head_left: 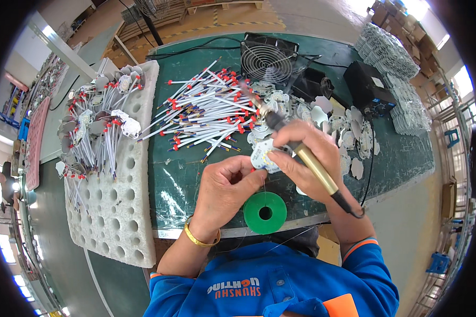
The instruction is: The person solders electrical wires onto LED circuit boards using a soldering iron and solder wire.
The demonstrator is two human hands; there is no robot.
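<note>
My right hand (316, 153) is wrapped round a soldering iron (317, 170) with a brass-coloured handle, its tip end pointing up and away, blurred. The thumb of that hand rests at a small white circuit board (261, 153). My left hand (222, 187) is closed in a pinch at the board's near left edge, where a speck of red shows. Thin solder wire (265, 186) runs from those fingertips down to a green spool (253, 203) at the table's near edge. The fingers partly hide what is pinched.
White rods with red ends (206, 108) lie heaped on the green table (174, 195). A caged fan (267, 61), loose boards (349, 134), a black box (369, 87) and stacked boards (391, 58) stand beyond and right. At left, a holed foam tray (113, 211) carries rod-and-board assemblies (90, 129).
</note>
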